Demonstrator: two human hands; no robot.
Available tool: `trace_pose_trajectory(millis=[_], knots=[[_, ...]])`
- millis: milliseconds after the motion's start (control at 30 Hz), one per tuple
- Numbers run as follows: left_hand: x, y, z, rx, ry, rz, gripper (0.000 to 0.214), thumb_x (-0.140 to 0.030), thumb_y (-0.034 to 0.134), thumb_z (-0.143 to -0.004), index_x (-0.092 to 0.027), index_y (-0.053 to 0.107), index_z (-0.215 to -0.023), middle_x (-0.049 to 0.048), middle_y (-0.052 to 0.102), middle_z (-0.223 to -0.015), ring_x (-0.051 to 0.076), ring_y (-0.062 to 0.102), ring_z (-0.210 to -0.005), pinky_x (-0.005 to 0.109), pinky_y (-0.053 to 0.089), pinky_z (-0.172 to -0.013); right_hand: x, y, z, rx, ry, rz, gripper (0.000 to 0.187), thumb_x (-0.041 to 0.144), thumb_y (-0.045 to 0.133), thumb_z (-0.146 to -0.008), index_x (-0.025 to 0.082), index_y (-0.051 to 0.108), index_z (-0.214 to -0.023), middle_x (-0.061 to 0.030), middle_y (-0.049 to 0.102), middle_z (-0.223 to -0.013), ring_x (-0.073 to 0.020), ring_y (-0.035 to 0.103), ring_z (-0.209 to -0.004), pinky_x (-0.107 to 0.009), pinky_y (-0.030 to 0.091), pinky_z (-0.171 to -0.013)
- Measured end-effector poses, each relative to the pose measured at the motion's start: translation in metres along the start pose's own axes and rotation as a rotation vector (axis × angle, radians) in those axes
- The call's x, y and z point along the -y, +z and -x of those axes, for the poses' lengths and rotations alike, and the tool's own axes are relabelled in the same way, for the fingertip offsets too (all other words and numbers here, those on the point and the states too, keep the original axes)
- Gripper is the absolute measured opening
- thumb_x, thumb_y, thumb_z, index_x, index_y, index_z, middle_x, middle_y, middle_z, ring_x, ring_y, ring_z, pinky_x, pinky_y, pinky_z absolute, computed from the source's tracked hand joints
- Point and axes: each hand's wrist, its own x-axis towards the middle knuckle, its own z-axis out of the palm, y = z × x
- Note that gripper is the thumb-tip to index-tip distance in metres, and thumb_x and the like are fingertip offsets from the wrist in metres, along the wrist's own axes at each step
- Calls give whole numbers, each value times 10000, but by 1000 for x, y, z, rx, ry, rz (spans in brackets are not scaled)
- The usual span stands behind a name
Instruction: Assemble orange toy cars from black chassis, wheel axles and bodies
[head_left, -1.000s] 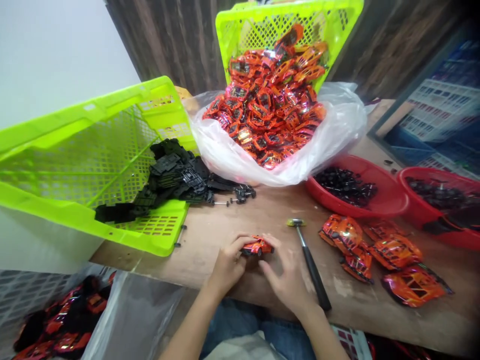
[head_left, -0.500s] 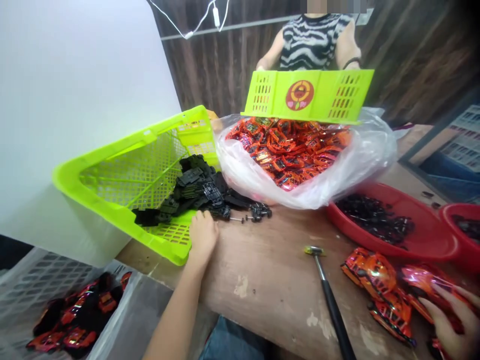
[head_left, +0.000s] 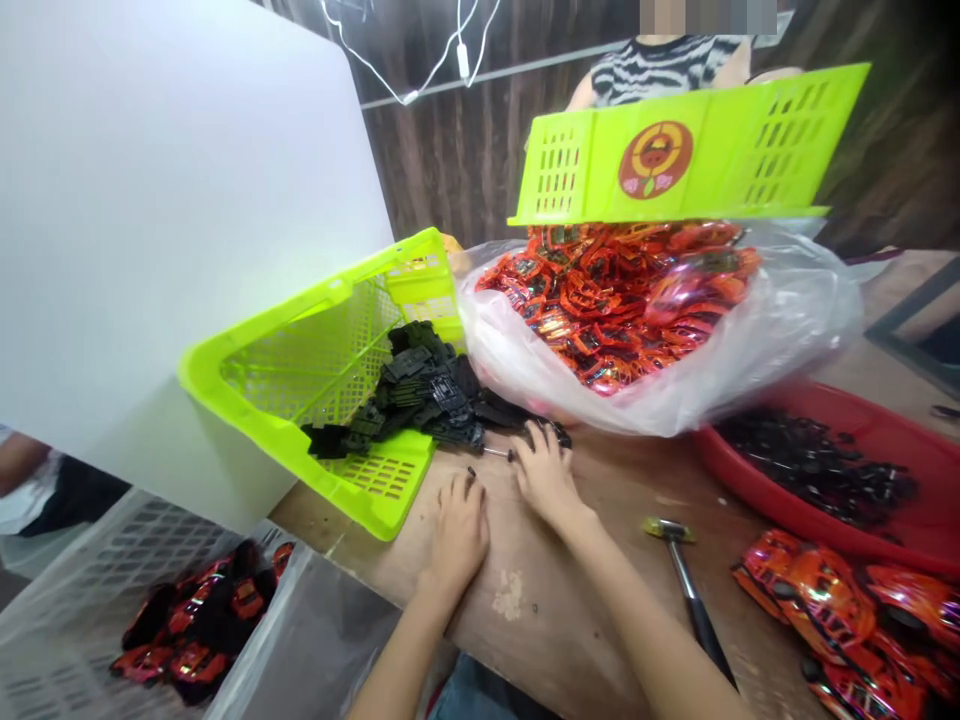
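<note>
The left hand (head_left: pixel 459 522) rests low over the bench (head_left: pixel 585 560), its fingers curled close together, with a small dark piece (head_left: pixel 471 472) showing at the fingertips; whether it is pinched or merely touched I cannot tell. The right hand (head_left: pixel 549 475) reaches farther forward, fingers spread over a small cluster of black wheels (head_left: pixel 559 433) on the bench, just beside a single thin axle (head_left: pixel 498 452). The cluster lies at the near right edge of a heap of flat black plates (head_left: pixel 431 390), which spills out of a bright green crate (head_left: pixel 202 368) tipped on its side. Behind the right hand, a clear plastic bag (head_left: pixel 802 320) lies open around many shiny orange car shells (head_left: pixel 592 300), and a second green crate (head_left: pixel 724 150) stands tilted above them, in front of a person in a striped top (head_left: pixel 652 75). To the right are a hammer (head_left: pixel 686 565) with a black handle, a group of orange toy cars (head_left: pixel 825 600) and a red basin (head_left: pixel 926 515) of small black parts (head_left: pixel 810 460)
</note>
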Motion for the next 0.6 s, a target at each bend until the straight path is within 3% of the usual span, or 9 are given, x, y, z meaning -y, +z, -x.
trace_pose_trajectory(millis=[67,167,233,333,400,467,533,600], knots=[[3,0,-17,-44,-112,40,323,-170,415,-862,-158,553,-1154,151,560,-1140,285,494,-1071,466,378,-913,-4,16,-16,11,91,57,299,222,500,-852,176,602,-1129,-186,379,-1416,-438,283,-1293,-633,333,-906],[15,5,-48,-115,-343,241,470,-248,476,-847,-162,455,-1309,161,612,-1102,308,537,-1042,513,376,-914,-16,28,-5,-33,110,73,315,213,467,-864,150,603,-1142,-207,418,-1379,-396,354,-1242,-598,325,-949],[23,12,-66,-168,-460,426,451,-276,518,-822,-193,506,-1265,138,642,-1101,304,565,-1039,516,380,-925,-20,32,12,-62,104,59,368,190,426,-870,155,567,-1208,-197,427,-1381,-365,369,-1236,-567,345,-954],[29,20,-81,-254,-520,572,299,-312,470,-849,-186,612,-1079,110,667,-1068,251,598,-1011,420,427,-917,-20,28,33,-55,40,-23,411,160,390,-858,200,545,-1236,-144,420,-1415,-338,322,-1296,-535,390,-900],[29,20,-80,-308,-520,608,296,-358,429,-868,-174,621,-998,97,671,-1005,218,611,-952,357,453,-883,-25,12,41,-91,6,-71,393,130,396,-830,236,594,-1152,-95,473,-1388,-306,324,-1315,-520,373,-901],[27,14,-72,-382,-524,626,271,-400,464,-844,-178,609,-898,70,649,-910,209,597,-887,341,457,-855,-47,-20,46,-236,59,-55,346,105,416,-792,226,649,-1018,-87,575,-1281,-283,406,-1264,-510,335,-924],[24,5,-58,-456,-532,615,202,-392,522,-802,-194,560,-795,35,591,-828,203,562,-844,342,443,-848,-89,-61,50,-427,235,47,294,111,436,-772,173,673,-934,-135,644,-1136,-281,513,-1145,-486,339,-901],[20,-2,-42,-504,-542,645,157,-346,547,-775,-208,485,-734,4,521,-777,182,525,-802,322,434,-823,-148,-101,52,-524,532,226,264,173,453,-799,118,692,-895,-210,663,-981,-316,580,-1003,-480,366,-769]])
